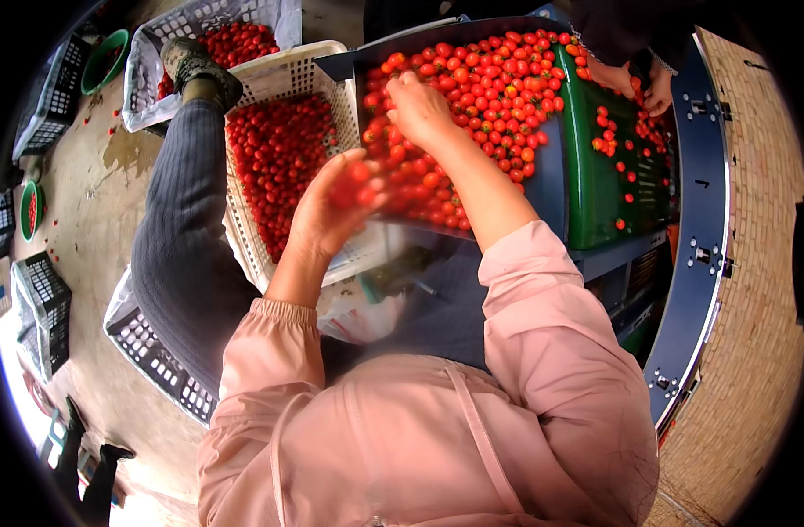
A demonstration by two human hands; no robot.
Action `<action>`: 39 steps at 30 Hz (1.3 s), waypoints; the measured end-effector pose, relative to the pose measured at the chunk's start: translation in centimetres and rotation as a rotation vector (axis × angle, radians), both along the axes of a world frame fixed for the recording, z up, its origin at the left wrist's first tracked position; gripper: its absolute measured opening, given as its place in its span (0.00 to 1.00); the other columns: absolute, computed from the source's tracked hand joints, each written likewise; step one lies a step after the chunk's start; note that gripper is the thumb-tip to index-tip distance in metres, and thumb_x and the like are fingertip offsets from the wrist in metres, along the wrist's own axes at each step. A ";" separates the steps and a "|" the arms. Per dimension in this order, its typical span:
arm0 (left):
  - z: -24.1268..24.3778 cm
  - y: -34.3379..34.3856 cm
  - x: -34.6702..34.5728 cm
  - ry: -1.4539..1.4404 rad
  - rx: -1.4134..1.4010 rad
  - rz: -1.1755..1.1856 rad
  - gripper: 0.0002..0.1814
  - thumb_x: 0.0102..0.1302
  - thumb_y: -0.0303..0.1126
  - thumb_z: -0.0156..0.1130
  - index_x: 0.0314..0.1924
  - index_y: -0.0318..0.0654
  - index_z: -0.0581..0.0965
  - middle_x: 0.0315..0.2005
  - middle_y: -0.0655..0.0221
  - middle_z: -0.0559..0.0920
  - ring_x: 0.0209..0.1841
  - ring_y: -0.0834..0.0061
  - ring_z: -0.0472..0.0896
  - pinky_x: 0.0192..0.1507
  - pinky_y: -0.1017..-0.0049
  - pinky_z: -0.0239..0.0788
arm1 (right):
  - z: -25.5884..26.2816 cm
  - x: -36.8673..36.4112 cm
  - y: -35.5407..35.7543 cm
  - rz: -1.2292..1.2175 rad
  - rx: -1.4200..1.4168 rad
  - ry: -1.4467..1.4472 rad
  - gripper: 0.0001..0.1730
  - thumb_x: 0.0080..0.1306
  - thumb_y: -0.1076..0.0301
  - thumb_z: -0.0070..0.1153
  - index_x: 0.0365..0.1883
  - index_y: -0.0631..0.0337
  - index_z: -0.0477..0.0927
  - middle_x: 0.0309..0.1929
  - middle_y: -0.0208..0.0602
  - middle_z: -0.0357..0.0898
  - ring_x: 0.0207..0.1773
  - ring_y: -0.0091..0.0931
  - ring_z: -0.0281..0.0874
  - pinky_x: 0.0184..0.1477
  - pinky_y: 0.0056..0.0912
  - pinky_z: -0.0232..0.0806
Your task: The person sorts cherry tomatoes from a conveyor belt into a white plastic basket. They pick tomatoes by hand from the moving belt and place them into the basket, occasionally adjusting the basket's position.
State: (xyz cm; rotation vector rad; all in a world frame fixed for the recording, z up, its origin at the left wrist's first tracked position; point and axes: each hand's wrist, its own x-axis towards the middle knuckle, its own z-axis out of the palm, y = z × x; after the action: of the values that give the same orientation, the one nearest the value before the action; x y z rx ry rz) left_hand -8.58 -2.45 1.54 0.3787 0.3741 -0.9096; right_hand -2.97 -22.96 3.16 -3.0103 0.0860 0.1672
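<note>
Cherry tomatoes (487,85) cover most of a dark metal tray (545,178) in front of me. My right hand (420,109) reaches over the tray's left part, fingers bent down at the tomatoes; whether it grips any is hidden. My left hand (339,201) is at the tray's near left corner, palm turned towards the tray, with blurred red tomatoes at its fingers; I cannot tell if they are held or moving past. Left of the tray stands a white plastic crate (323,49), its liner partly filled with small red tomatoes (280,161).
A green conveyor belt (589,191) with scattered tomatoes runs at the right, where a co-worker's hands (657,89) pick among them. Another lined crate (141,79) lies beyond my raised leg (184,217). Green basins (105,62) and black crates (46,290) stand on the floor at the left.
</note>
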 end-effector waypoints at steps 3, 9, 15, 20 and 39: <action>-0.3 0.0 0.2 -0.015 0.025 0.009 0.20 0.70 0.42 0.52 0.55 0.39 0.71 0.46 0.61 0.79 0.43 0.66 0.79 0.45 0.65 0.75 | -0.1 -1.2 -0.3 0.059 -0.007 0.067 0.17 0.58 0.67 0.59 0.44 0.59 0.72 0.41 0.44 0.74 0.47 0.43 0.76 0.45 0.47 0.69; 0.6 -0.3 0.3 -0.018 0.063 0.015 0.20 0.70 0.44 0.52 0.56 0.39 0.71 0.47 0.62 0.79 0.47 0.65 0.79 0.46 0.63 0.75 | 4.8 -5.3 -0.7 0.073 0.510 0.205 0.20 0.57 0.65 0.60 0.48 0.61 0.77 0.43 0.44 0.79 0.45 0.39 0.79 0.47 0.35 0.70; 0.1 -0.1 0.3 0.014 0.007 0.017 0.21 0.71 0.45 0.51 0.57 0.41 0.70 0.51 0.60 0.77 0.50 0.64 0.79 0.44 0.66 0.76 | 6.8 -5.7 4.1 0.313 0.687 -0.059 0.16 0.57 0.61 0.59 0.41 0.58 0.79 0.36 0.39 0.78 0.42 0.37 0.77 0.46 0.38 0.68; 0.1 -0.2 0.2 0.014 -0.050 0.007 0.20 0.70 0.45 0.51 0.56 0.41 0.71 0.50 0.60 0.77 0.44 0.67 0.79 0.39 0.70 0.76 | 1.2 1.6 -7.6 -0.024 -0.076 -0.513 0.14 0.58 0.62 0.58 0.42 0.53 0.79 0.44 0.38 0.77 0.47 0.38 0.74 0.48 0.43 0.68; 0.8 -0.3 0.1 -0.015 0.010 0.022 0.22 0.70 0.45 0.51 0.58 0.41 0.69 0.51 0.60 0.76 0.51 0.62 0.78 0.49 0.61 0.74 | 5.6 -6.0 0.9 0.217 0.234 -0.360 0.11 0.57 0.62 0.60 0.37 0.54 0.77 0.29 0.32 0.80 0.39 0.33 0.76 0.48 0.41 0.60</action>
State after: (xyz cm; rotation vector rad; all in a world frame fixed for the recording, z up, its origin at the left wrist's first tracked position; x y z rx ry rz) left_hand -8.44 -2.77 2.37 0.3893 0.3685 -0.8836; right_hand -8.94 -22.04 8.76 -2.7566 -0.2746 -0.3224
